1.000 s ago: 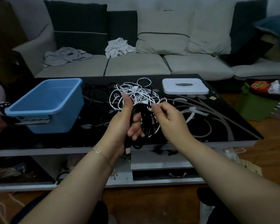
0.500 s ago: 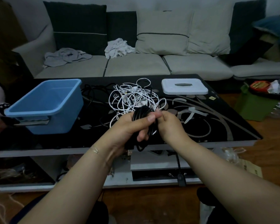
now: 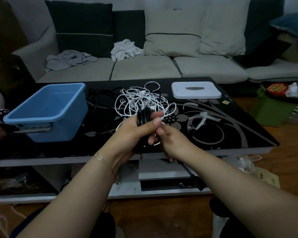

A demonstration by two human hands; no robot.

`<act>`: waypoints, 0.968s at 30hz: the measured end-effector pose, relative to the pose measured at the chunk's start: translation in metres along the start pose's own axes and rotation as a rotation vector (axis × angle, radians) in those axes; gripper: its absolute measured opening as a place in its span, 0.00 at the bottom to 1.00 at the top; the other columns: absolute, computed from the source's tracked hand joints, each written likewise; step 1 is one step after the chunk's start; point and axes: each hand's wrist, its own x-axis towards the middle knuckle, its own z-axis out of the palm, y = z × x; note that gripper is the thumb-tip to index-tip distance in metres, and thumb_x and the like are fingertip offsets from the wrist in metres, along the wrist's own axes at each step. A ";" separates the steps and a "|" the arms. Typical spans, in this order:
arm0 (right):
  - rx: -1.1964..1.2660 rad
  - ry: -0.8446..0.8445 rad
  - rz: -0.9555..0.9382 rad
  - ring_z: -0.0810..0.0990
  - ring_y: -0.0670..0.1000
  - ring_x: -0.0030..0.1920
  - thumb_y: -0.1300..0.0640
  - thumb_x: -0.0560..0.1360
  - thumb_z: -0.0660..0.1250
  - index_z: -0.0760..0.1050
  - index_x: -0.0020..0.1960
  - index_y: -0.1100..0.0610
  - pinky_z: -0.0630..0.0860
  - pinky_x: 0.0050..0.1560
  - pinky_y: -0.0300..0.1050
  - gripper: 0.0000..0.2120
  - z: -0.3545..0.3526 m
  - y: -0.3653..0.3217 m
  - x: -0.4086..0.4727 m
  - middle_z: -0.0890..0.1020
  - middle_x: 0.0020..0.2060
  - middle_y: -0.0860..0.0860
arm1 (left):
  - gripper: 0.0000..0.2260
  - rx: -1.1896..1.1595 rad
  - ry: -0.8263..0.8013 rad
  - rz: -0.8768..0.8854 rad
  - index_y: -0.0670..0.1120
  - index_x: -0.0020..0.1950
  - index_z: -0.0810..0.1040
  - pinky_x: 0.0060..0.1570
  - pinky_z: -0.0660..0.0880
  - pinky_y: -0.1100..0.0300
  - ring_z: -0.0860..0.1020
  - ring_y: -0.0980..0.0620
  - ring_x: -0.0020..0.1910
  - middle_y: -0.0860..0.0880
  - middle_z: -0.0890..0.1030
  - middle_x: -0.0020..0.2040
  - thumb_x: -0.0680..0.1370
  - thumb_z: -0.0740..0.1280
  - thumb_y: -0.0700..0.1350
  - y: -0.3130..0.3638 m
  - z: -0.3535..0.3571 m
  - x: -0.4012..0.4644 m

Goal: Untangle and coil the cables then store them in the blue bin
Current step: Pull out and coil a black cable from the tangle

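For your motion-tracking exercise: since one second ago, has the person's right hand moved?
Yes. The right hand has dropped toward the near table edge, now lower on the black cable.

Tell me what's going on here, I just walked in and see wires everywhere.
A person is coiling a black cable: the left hand grips the bundled loops while the right hand works its loose end, which hangs below the table edge. A tangle of white cables lies on the table, unsorted. The blue bin beside it holds no cables yet.
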 end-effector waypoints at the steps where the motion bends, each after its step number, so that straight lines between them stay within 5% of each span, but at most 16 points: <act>1: 0.004 0.030 -0.020 0.70 0.49 0.27 0.48 0.83 0.50 0.70 0.57 0.54 0.68 0.26 0.42 0.14 0.002 0.000 0.001 0.75 0.34 0.52 | 0.14 0.011 0.069 0.020 0.41 0.55 0.78 0.35 0.73 0.66 0.69 0.56 0.25 0.52 0.75 0.26 0.73 0.71 0.46 0.002 0.002 0.000; 4: 0.061 0.062 -0.131 0.76 0.47 0.53 0.36 0.78 0.52 0.63 0.70 0.53 0.71 0.51 0.42 0.28 0.004 0.001 -0.003 0.77 0.55 0.48 | 0.09 -0.198 0.269 0.012 0.43 0.45 0.76 0.34 0.75 0.64 0.69 0.59 0.21 0.54 0.68 0.22 0.76 0.65 0.49 0.008 0.000 0.004; 7: -0.092 -0.009 -0.268 0.63 0.47 0.72 0.23 0.64 0.55 0.49 0.77 0.49 0.64 0.70 0.48 0.50 0.008 0.002 -0.012 0.62 0.74 0.48 | 0.11 -0.514 0.283 -0.041 0.46 0.42 0.72 0.30 0.76 0.65 0.66 0.60 0.19 0.56 0.66 0.21 0.78 0.63 0.52 0.011 -0.009 0.008; 12: -0.176 0.087 -0.331 0.66 0.48 0.71 0.22 0.60 0.60 0.44 0.76 0.43 0.70 0.65 0.53 0.53 0.007 0.000 -0.016 0.64 0.73 0.46 | 0.14 -0.790 0.185 -0.118 0.47 0.38 0.71 0.29 0.76 0.67 0.67 0.59 0.17 0.55 0.66 0.19 0.78 0.62 0.55 0.014 -0.011 0.009; 16: -0.106 0.095 -0.384 0.67 0.45 0.71 0.25 0.61 0.61 0.37 0.73 0.35 0.70 0.64 0.47 0.50 0.004 -0.005 -0.020 0.68 0.72 0.46 | 0.18 -0.863 0.138 -0.180 0.47 0.36 0.72 0.27 0.75 0.68 0.67 0.58 0.16 0.55 0.65 0.17 0.79 0.61 0.58 0.018 -0.016 0.008; 22: -0.237 0.134 -0.407 0.72 0.40 0.56 0.24 0.65 0.55 0.65 0.65 0.41 0.71 0.50 0.44 0.34 -0.002 -0.006 -0.020 0.72 0.58 0.38 | 0.22 -0.854 0.150 -0.172 0.47 0.39 0.70 0.27 0.74 0.68 0.66 0.59 0.17 0.55 0.64 0.19 0.75 0.58 0.66 0.016 -0.017 0.007; 29: -0.078 0.136 -0.392 0.73 0.36 0.48 0.27 0.67 0.60 0.73 0.57 0.41 0.66 0.42 0.36 0.25 0.002 -0.007 -0.021 0.77 0.54 0.39 | 0.21 -0.762 0.147 -0.076 0.46 0.42 0.69 0.28 0.75 0.67 0.67 0.60 0.18 0.55 0.65 0.19 0.64 0.62 0.64 0.012 -0.014 0.005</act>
